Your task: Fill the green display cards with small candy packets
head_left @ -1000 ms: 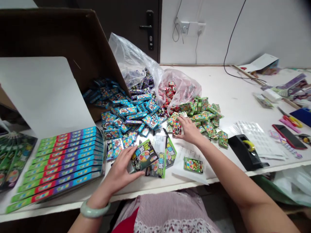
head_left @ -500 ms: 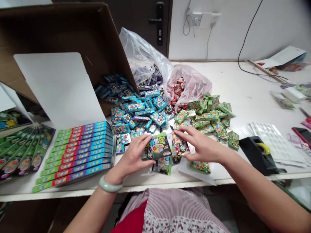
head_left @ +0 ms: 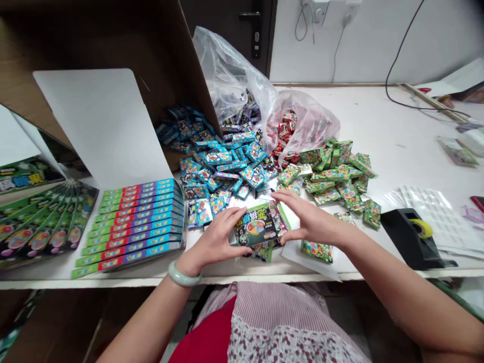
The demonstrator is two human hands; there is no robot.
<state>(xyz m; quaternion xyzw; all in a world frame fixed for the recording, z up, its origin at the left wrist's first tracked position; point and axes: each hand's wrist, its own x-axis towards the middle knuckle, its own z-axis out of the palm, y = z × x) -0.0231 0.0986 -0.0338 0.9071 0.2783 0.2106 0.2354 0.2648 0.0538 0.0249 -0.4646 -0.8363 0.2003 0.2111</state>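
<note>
- Your left hand (head_left: 215, 241) is half open, its fingers curved and its thumb on top, clasping the left edge of a green-and-black printed candy card (head_left: 254, 225).
- Your right hand (head_left: 312, 220) is also half open, with its fingertips (head_left: 283, 197) at the card's upper right edge; you can't tell whether it grips or only touches.
- The card lies between your hands, over more green-and-black cards (head_left: 262, 251).
- A jade bangle (head_left: 183, 274) circles your left wrist.
- Just beyond your right hand lies a small green candy packet (head_left: 316, 251) on a white sheet (head_left: 298, 257).
- Ahead of your hands, on the white table (head_left: 397, 141), spread a pile of blue candy boxes (head_left: 215, 166) and a pile of green candy boxes (head_left: 333, 171), with a pinkish plastic bag (head_left: 308, 121) and a clear plastic bag (head_left: 227, 70) behind them.
- Left of your left hand sit stacked long boxes (head_left: 136, 224) against a white card (head_left: 102, 126).
- Right of your right hand stands a black tape dispenser (head_left: 410, 239).
- A dark door (head_left: 227, 25) and a white wall (head_left: 378, 40) rise beyond the table.
</note>
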